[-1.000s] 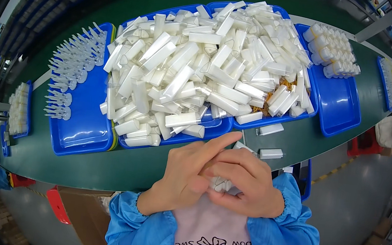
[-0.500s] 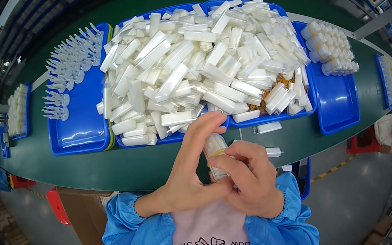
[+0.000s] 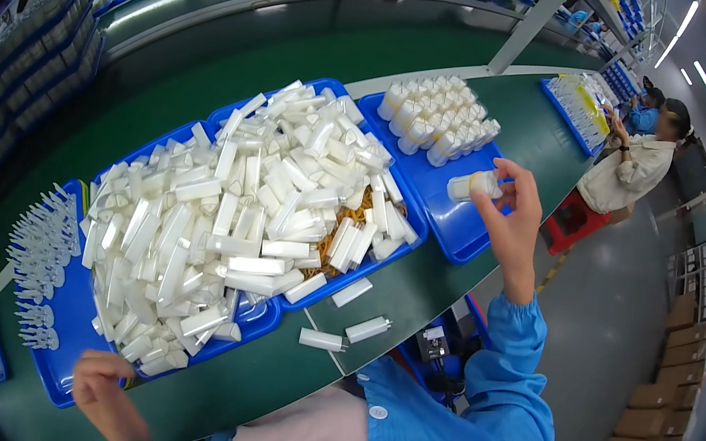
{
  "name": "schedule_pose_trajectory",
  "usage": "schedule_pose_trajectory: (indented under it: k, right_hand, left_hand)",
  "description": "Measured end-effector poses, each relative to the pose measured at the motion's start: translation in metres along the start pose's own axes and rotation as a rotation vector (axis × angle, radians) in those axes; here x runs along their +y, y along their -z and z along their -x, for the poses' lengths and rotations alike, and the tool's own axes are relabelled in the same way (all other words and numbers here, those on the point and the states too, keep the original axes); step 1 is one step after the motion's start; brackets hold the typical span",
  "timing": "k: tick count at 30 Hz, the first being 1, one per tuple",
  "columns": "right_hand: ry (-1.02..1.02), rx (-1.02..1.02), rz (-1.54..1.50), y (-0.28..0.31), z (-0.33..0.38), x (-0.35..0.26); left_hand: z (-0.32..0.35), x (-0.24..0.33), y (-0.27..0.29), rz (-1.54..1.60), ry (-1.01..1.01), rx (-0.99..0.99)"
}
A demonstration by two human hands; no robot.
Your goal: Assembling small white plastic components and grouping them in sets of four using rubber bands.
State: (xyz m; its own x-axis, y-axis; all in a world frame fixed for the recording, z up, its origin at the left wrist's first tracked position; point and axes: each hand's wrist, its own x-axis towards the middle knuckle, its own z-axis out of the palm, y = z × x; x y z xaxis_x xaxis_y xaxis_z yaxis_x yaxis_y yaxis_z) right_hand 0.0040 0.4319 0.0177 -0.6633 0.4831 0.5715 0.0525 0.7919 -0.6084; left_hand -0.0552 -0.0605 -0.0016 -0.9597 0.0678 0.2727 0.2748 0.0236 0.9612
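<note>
The head view took in a long green table [image 3: 406, 292] that curved across the middle. To the right, beyond its edge, a stack of brown cartons [image 3: 639, 419] stood on the floor, and a co-worker [image 3: 636, 173] in a pale top sat on a red stool [image 3: 574, 223] at the far part of the same table.

On the table, two blue trays [image 3: 254, 325] lay side by side under a high heap of white sleeves [image 3: 230, 204] with clear ends. Just to the right sat another tray [image 3: 450, 224], its far part filled with banded white bundles [image 3: 437, 120] standing upright in rows. At the left end, a further tray [image 3: 63, 374] bore rows of clear stemmed pieces [image 3: 47, 243].

The person's right hand [image 3: 517, 224] reached out over the right-hand tray, thumb and fingers pinching one white bundle [image 3: 473, 186] with a yellowish band around it. That bundle lay tilted, nearly sideways, above the bare part of the tray and near the standing rows. The left hand [image 3: 100, 383] was at the near edge of the left-hand tray, fingers curled; whether anything was in them could not be told.

Three loose sleeves [image 3: 352, 292] lay on the table before the heap. Smallest of all, orange-brown bands [image 3: 347, 230] showed among the sleeves at the heap's right side.
</note>
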Motion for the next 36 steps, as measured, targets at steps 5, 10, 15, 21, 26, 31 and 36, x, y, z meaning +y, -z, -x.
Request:
schedule_pose_trajectory:
  k: [5,10,15,21,26,31,36]
  right_hand:
    - [0.148,-0.023,0.112,-0.034,-0.02,0.033]
    - [0.289,-0.037,0.31,-0.07,-0.039,0.052]
    - [0.285,-0.018,0.379,-0.078,-0.041,0.056]
    - [0.195,0.006,0.159,-0.056,-0.024,0.023]
    - [-0.04,-0.582,-0.323,-0.02,0.019,-0.029]
    - [0.145,-0.983,-0.265,-0.025,0.081,-0.06]
    - [0.189,-0.994,0.149,-0.037,0.11,-0.064]
  left_hand:
    - [-0.03,-0.052,0.084,-0.281,-0.008,0.378]
    - [-0.043,-0.078,0.159,-0.692,0.028,0.272]
    - [-0.043,-0.074,0.163,-1.307,-0.11,0.291]
    - [-0.052,-0.075,0.168,-1.405,-0.126,0.311]
    - [-0.033,-0.056,0.171,-1.388,-0.049,0.377]
    - [-0.024,-0.06,0.159,-0.826,-0.021,0.495]
    - [-0.005,-0.032,0.112,-0.567,-0.023,0.531]
